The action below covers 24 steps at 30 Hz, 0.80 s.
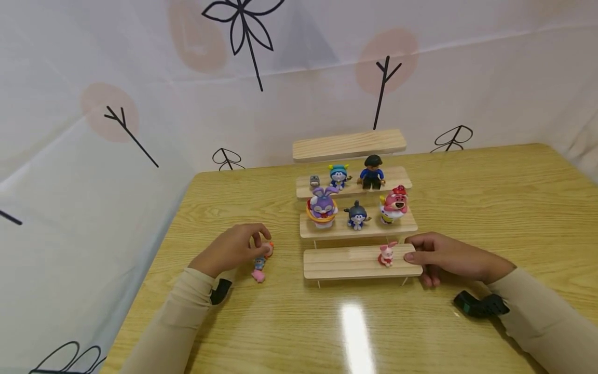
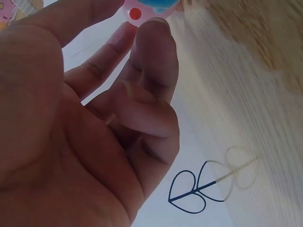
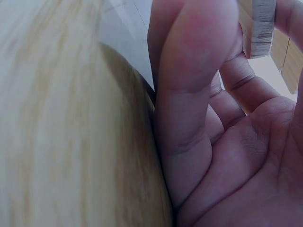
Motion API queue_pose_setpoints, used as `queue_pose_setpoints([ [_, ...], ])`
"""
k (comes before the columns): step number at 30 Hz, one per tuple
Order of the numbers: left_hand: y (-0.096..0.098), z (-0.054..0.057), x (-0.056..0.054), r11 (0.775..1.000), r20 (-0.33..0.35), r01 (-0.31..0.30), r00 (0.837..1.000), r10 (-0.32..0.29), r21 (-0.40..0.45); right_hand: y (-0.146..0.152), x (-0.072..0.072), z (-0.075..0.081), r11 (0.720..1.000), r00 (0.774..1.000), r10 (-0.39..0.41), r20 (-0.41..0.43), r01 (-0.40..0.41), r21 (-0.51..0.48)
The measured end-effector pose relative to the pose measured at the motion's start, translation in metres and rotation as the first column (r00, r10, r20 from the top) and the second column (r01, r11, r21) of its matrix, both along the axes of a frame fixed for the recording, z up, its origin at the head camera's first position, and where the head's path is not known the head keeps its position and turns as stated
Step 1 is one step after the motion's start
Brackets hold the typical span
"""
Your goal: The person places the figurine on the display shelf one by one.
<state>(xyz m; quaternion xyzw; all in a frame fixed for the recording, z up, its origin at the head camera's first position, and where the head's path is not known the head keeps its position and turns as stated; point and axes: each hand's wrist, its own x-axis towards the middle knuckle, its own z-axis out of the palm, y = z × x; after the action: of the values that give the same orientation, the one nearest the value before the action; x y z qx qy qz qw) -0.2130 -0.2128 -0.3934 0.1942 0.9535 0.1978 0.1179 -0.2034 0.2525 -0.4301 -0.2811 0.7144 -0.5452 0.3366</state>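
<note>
My left hand (image 1: 233,248) reaches down at the table left of a tiered wooden display stand (image 1: 327,265). Its fingertips pinch a small pink and orange figurine (image 1: 268,250); in the left wrist view this pink figurine (image 2: 135,14) shows a red dot and a blue part, mostly cut off by the frame. Just below it lie a blue figurine (image 1: 259,263) and a pink figurine (image 1: 258,276). My right hand (image 1: 448,257) grips the right end of the stand's lowest shelf, thumb on top. The shelf's end (image 3: 262,28) shows between the fingers in the right wrist view.
On the lowest shelf sits a pink piglet figurine (image 1: 386,255). Above it stand a purple rabbit (image 1: 322,206), a dark-haired figure (image 1: 357,215) and a pink bear (image 1: 394,203). Higher are a grey piece (image 1: 314,181), a horned figure (image 1: 338,176) and a capped figure (image 1: 372,172).
</note>
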Motion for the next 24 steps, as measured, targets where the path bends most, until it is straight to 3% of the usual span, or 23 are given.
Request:
queue_pose_setpoints([
  [24,0.0073,0.0006,0.0020,0.999,0.007,0.024,1.000,-0.024,-0.022,-0.0004,0.0006,0.0017,1.000,1.000,-0.016,0.018,0.016,0.019],
])
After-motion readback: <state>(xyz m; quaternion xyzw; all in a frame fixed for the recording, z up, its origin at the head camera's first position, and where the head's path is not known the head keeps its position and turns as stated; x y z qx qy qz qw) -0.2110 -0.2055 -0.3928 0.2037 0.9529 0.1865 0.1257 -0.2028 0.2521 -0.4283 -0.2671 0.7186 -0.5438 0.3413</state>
